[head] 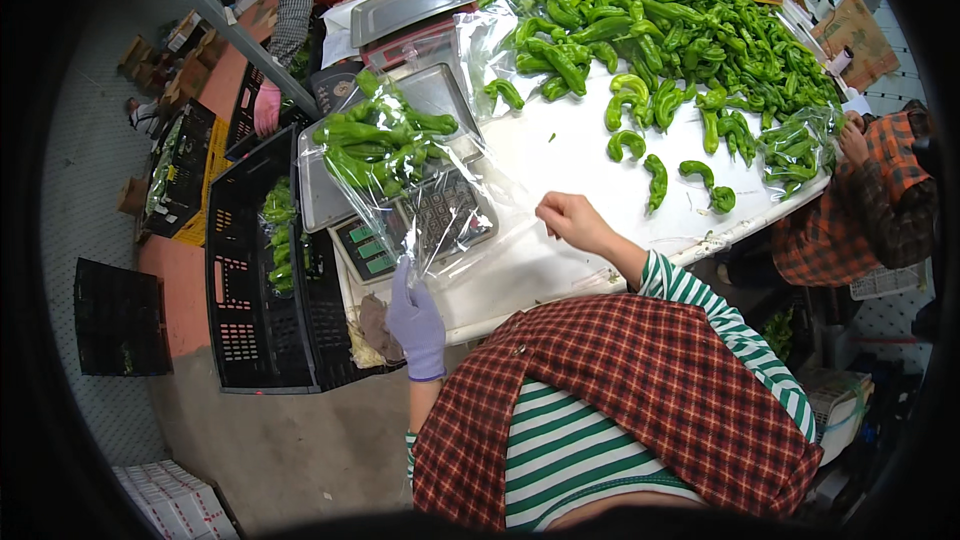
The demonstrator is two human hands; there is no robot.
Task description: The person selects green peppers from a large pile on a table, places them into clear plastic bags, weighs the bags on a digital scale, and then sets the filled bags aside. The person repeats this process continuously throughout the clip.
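A clear plastic bag of green peppers [382, 135] lies over the metal pan of a digital scale [450, 217], its loose film spreading toward me. My left hand [416, 322], in a lilac knit glove, pinches a near edge of the film between thumb and fingers. The bare right hand [574, 221] has its fingers curled at the film's right edge, gripping it. Beyond, a large heap of green peppers [675, 22] covers the far part of the white table [540, 157], with several loose ones nearer.
Black plastic crates [251, 337] stand left of the table, one holding bagged peppers [279, 240]. Behind is a second scale [412, 4]. A co-worker's pink-gloved hand [267, 109] is at the upper left. At the right, another person's hand [853, 139] touches a bag of peppers [795, 150].
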